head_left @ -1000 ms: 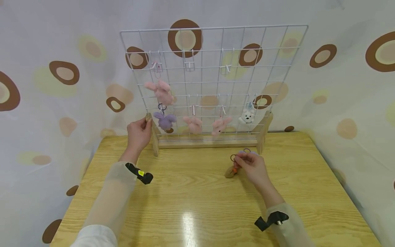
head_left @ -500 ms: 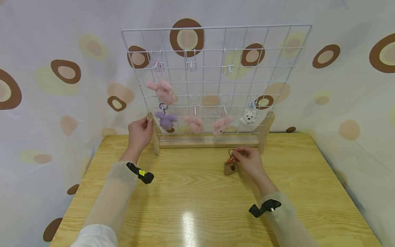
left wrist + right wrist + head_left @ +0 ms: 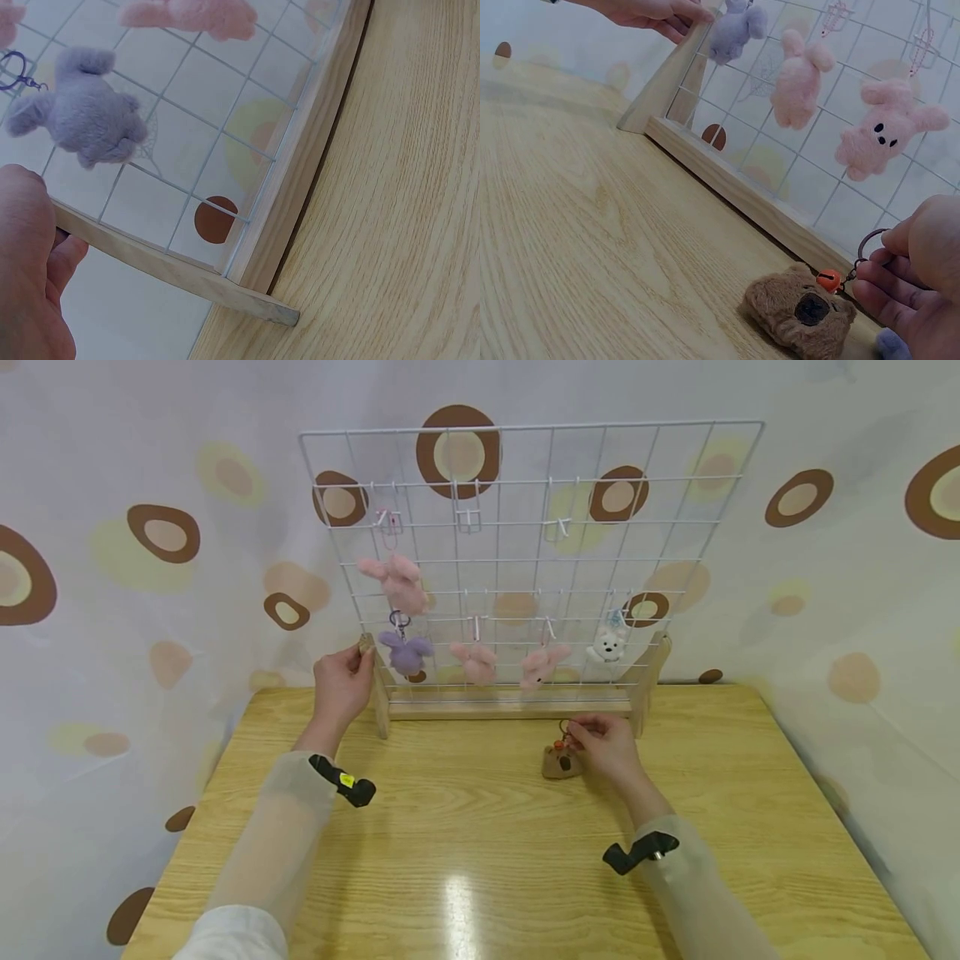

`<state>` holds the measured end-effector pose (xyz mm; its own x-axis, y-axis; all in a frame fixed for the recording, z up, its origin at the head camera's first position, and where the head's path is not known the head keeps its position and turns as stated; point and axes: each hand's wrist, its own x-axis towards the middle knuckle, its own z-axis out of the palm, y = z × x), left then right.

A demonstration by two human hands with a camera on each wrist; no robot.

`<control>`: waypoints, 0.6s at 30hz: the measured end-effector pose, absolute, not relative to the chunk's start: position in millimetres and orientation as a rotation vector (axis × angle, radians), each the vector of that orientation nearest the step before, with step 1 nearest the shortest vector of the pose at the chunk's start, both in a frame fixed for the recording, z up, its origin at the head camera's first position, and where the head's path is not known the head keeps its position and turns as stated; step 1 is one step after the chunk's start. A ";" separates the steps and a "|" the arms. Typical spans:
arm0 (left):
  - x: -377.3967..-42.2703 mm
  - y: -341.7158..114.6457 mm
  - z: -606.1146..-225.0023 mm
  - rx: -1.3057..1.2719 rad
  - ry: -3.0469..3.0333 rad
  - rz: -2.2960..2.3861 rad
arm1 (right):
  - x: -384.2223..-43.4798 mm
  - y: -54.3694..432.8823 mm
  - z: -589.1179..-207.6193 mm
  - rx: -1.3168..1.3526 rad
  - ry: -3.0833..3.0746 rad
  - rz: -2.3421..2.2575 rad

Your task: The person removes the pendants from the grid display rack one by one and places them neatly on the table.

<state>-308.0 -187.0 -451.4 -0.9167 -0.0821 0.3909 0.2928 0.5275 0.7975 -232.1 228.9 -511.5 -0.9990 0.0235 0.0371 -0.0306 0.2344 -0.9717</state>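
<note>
My right hand (image 3: 611, 752) pinches the metal ring of a brown plush keychain (image 3: 561, 762), just in front of the rack's base. An orange bell (image 3: 828, 280) and a short chain join ring and plush; a dark nose patch shows on its face. Whether the plush touches the table, I cannot tell. Part of a lilac plush (image 3: 891, 345) peeks out below that hand in the right wrist view. My left hand (image 3: 342, 681) grips the top of the left wooden support (image 3: 180, 266) of a white wire grid rack (image 3: 517, 560). Beside it hangs a purple plush keychain (image 3: 406, 654).
On the grid's hooks hang a pink plush (image 3: 402, 585) at upper left, a pink plush (image 3: 475, 663) and another pink plush (image 3: 543, 664) below, and a white dog keychain (image 3: 607, 645) at right. The rack stands along the back of the wooden table (image 3: 450, 827), before a patterned cloth (image 3: 135, 443).
My right hand has shifted left and away from me with the brown plush, which has turned to show its nose. The lilac plush behind that hand is now covered in the head view.
</note>
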 end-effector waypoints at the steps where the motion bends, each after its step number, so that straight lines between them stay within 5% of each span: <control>1: -308.3 -187.1 -451.7 -0.175 -2.388 -1.350 | -233.0 229.3 -511.4 0.003 -2.439 1.913; 18: -308.0 -188.1 -452.5 -0.205 -2.383 -1.303 | -243.8 233.5 -512.8 0.048 -2.598 1.674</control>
<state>-308.0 -188.1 -452.5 -0.9030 -0.0680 0.4242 0.3205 0.5508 0.7706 -243.8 233.5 -512.8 -0.9982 0.0013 0.0593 -0.0535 0.4130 -0.9091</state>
